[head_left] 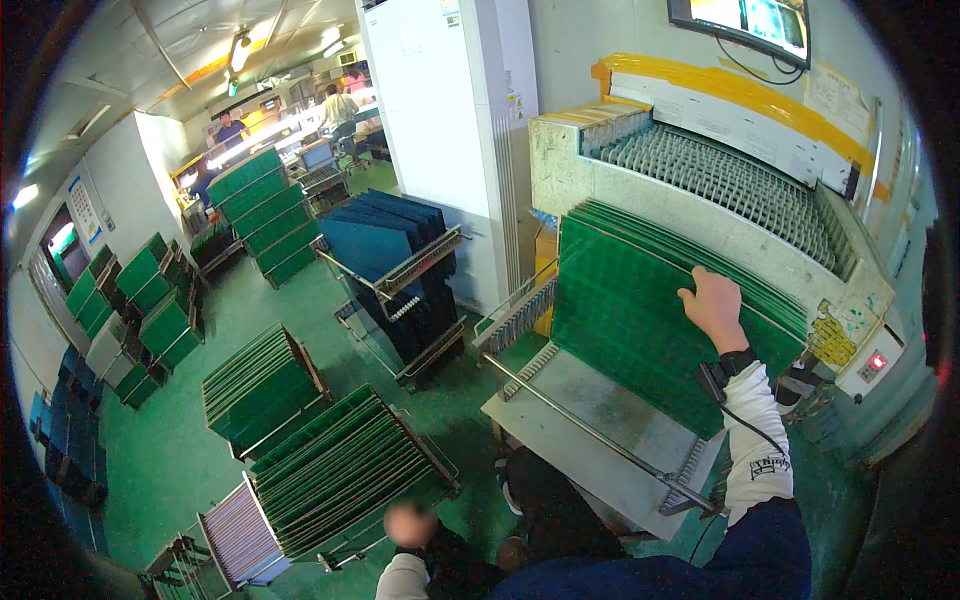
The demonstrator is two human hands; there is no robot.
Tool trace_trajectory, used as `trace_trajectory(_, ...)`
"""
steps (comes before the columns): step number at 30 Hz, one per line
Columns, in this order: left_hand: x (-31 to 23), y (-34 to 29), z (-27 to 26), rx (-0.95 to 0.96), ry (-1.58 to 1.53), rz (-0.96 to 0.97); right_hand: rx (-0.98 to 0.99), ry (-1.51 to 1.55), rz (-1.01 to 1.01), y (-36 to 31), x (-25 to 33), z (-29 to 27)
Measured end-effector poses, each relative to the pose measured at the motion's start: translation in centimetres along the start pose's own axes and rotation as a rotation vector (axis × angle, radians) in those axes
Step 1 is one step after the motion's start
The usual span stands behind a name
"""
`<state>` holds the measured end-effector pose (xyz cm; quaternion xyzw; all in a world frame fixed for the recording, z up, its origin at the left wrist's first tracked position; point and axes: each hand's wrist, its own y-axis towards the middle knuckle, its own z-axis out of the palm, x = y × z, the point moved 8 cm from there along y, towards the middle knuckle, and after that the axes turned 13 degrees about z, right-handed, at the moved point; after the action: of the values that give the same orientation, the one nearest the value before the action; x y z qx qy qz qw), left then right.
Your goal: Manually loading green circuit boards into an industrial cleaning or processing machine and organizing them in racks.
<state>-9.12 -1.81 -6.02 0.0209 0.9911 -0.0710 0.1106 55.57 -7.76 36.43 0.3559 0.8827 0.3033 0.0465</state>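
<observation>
My right hand (715,308) is at the upper edge of the front green circuit board panel (630,310), its thumb on the near face and its fingers over the edge. Several similar green panels lean behind this one. They stand in a metal slotted rack (590,420) with coil-like spring rows and a silver rail. Low down, my left hand (410,525) is smeared, so its fingers do not read clearly. Closest to it is a floor rack of upright green panels (345,470); whether the two touch I cannot tell.
Behind the panels stands a machine with a roller bed (720,170). A rack of dark blue panels (385,250) stands beside a tall white cabinet (430,110). More green panel stacks (265,215) line the green floor. Other people (340,108) are at the far end.
</observation>
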Motion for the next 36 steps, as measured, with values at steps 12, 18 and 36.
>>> trace_trajectory(12,0.08,-0.03,0.06,-0.041,-0.009,0.014,0.009,-0.019,0.001,-0.07,0.16,-0.13)
trace_trajectory(18,0.26,-0.03,0.14,-0.034,-0.014,0.015,0.001,-0.005,-0.002,-0.11,0.17,-0.02)
trace_trajectory(36,0.53,0.17,0.78,-0.041,-0.008,0.034,0.013,-0.015,0.005,-0.06,0.1,-0.11)
